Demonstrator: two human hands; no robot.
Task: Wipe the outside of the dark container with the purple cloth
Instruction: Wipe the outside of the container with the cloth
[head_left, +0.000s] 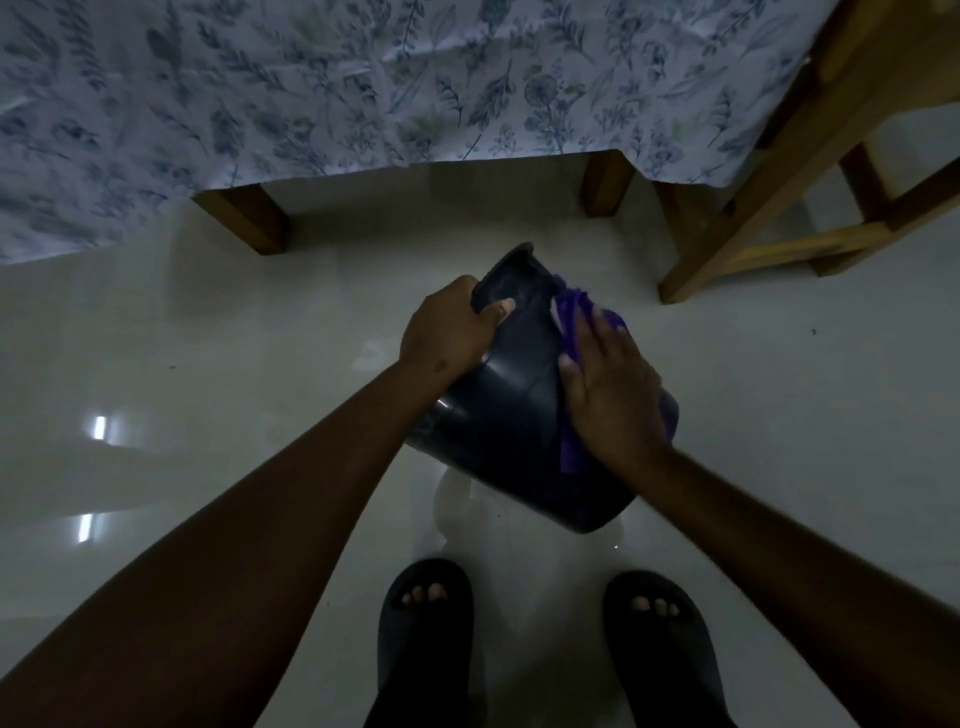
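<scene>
The dark container (511, 410) is tilted above the floor, its open rim pointing away from me and its base toward my feet. My left hand (447, 332) grips the rim, thumb inside the opening. My right hand (610, 384) lies flat on the container's right side, pressing the purple cloth (574, 312) against the outer wall. The cloth shows beyond my fingertips and hangs below my wrist; the rest is hidden under my palm.
A table with a blue floral cloth (363, 83) stands ahead, its wooden legs (247, 221) on the glossy pale floor (208, 364). A wooden chair frame (769, 208) is at the right. My feet in dark slippers (426, 623) are below the container.
</scene>
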